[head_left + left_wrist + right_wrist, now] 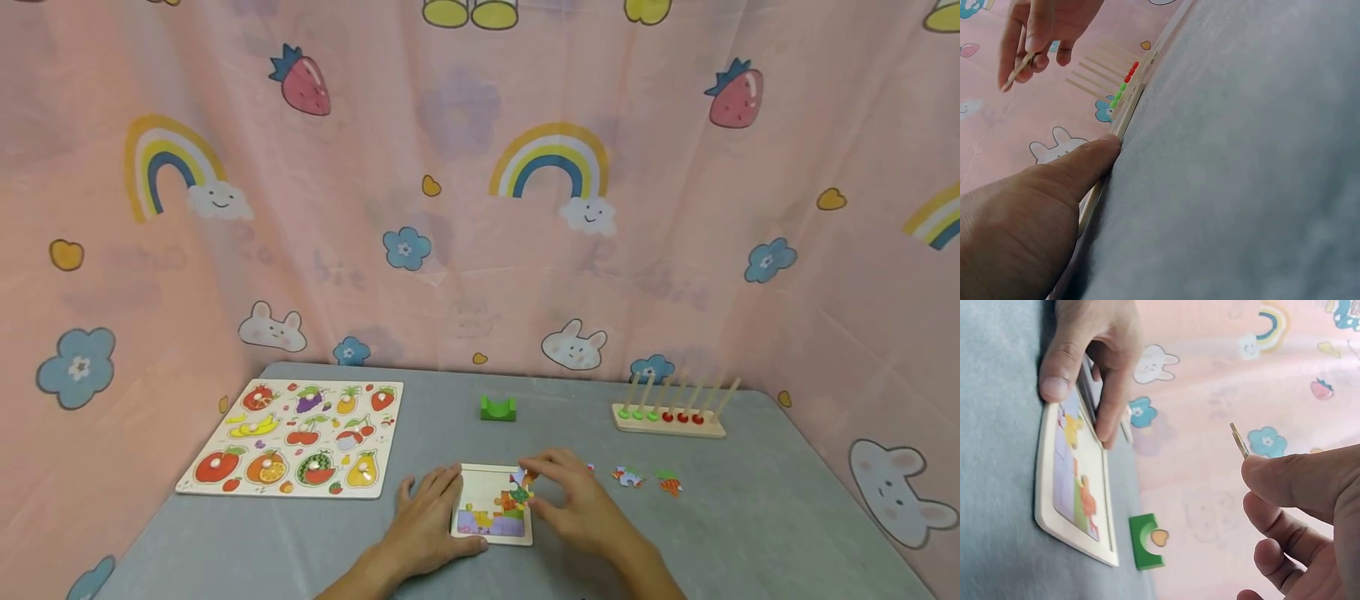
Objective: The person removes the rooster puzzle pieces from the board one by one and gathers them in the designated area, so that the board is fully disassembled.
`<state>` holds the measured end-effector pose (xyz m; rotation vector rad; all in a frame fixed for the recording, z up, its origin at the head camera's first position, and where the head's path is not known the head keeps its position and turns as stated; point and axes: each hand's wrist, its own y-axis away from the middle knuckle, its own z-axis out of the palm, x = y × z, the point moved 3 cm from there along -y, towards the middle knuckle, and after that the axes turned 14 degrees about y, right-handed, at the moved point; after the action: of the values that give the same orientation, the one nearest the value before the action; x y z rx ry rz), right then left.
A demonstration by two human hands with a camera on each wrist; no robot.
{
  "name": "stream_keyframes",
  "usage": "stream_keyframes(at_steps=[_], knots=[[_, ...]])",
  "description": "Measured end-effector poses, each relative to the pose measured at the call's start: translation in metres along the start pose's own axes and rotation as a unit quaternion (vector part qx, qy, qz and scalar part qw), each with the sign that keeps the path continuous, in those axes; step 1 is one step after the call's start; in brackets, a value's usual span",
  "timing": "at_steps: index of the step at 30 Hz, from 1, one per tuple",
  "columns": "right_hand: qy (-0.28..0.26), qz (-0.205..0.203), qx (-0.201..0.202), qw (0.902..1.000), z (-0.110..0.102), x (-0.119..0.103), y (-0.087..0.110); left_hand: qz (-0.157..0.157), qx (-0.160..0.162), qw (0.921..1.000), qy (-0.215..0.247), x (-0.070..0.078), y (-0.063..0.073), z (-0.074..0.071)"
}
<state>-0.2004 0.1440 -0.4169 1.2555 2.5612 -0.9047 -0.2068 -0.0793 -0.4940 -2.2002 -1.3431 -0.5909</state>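
Observation:
A small wooden jigsaw tray (495, 540) lies on the table, its lower part filled with purple, yellow, green and orange pieces, with bare pale wood at the upper left. My left hand (427, 518) holds the tray at its left side, thumb on the near rim and fingers reaching the far rim. Between thumb and fingertips, my right hand (573, 500) pinches a jigsaw piece (1239, 440) over the tray's right side. The right wrist view shows this piece edge-on, raised apart from the tray; its picture side is hidden there. Loose jigsaw pieces (628, 477) lie to the right.
A fruit knob puzzle board (386, 467) lies at the left. Behind the tray stands a green notched block (498, 410). A wooden peg stand (708, 431) with green and red beads is at the back right. A pink printed curtain (450, 250) hangs behind the grey table (750, 533).

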Motion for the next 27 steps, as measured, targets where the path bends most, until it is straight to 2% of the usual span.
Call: stream_keyframes(at_steps=[11,21,27], knots=[[0.014,-0.02,0.043,0.9988,-0.016,0.014,0.015,0.001,0.004,1.0,-0.004,0.001,0.0,0.001],[0.041,0.016,0.043,0.9981,-0.034,0.029,0.03,0.014,0.015,0.9998,-0.005,-0.002,0.001,0.003],[0.06,0.027,0.046,0.9968,-0.044,0.038,0.038,0.008,0.01,0.9999,-0.002,-0.002,0.0,0.003]])
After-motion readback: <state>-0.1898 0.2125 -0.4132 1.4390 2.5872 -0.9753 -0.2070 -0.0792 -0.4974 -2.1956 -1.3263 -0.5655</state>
